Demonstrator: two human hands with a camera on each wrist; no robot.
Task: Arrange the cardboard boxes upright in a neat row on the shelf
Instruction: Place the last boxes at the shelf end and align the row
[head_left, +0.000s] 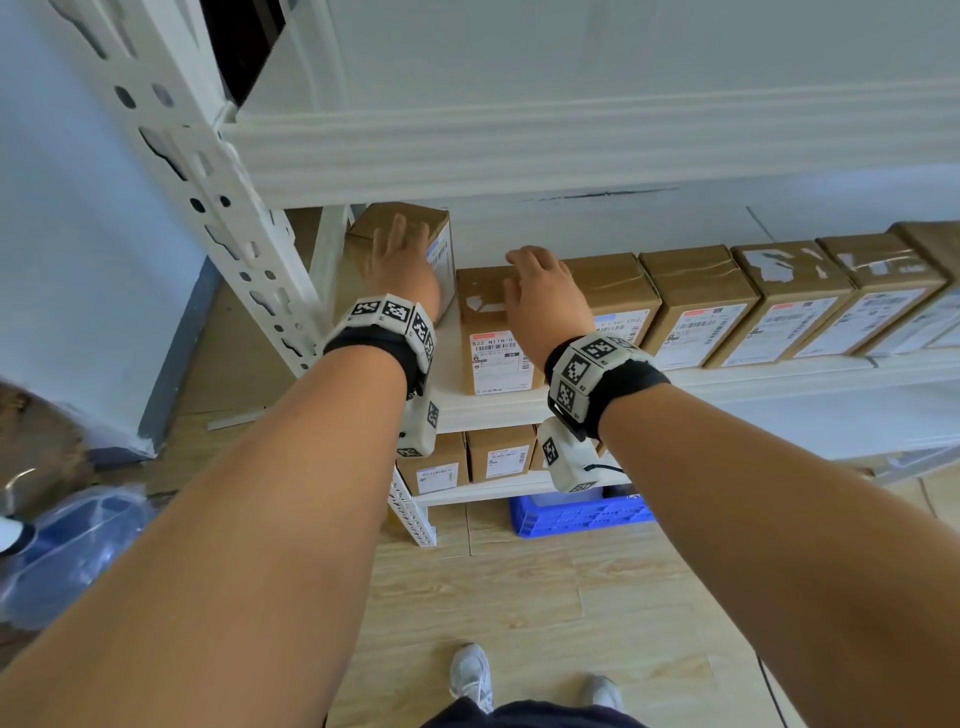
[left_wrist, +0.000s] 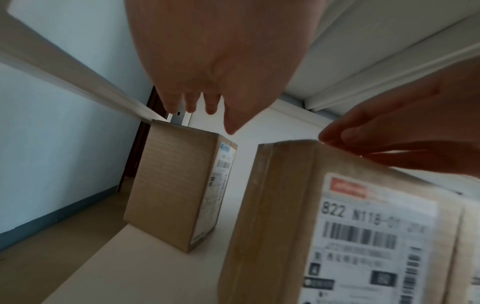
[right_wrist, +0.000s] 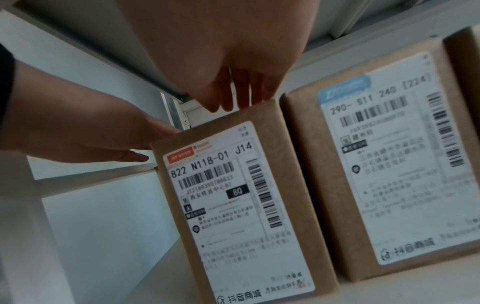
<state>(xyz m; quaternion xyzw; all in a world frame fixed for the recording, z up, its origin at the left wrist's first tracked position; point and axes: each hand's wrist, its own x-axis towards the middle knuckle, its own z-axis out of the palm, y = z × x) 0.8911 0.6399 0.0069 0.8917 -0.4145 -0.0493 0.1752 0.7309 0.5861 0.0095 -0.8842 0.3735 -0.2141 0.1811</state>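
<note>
Two hands are reaching into the shelf (head_left: 488, 410) at its left end. Fingers (left_wrist: 191, 102) of the left hand (head_left: 402, 270) are lying nearly straight and loosely spread over the top of the tall box (head_left: 400, 249); the head view suggests they are resting on it, while the left wrist view shows them a little above its top edge, so contact cannot be told. Fingers (right_wrist: 241, 96) of the right hand (head_left: 543, 301) are also lying straight and close together, their tips touching the top of the 822 N118-01 box (head_left: 493, 338), gripping nothing.

That tall box is standing upright at the back left corner of the shelf, its label facing right, set apart from the others and further back. The 822 N118-01 box is standing just right of it, near the front edge, label facing forward, with the 290-S11 box (right_wrist: 376, 164) just beside it on the right.

Counting along the shelf, at least seven brown cardboard boxes are showing: the lone tall one and a row of six or more running towards the right edge, each with a white shipping label. Three more boxes (head_left: 501, 452) are sitting on the shelf below, and one blue crate (head_left: 576, 514) is lying on the floor under it.
</note>
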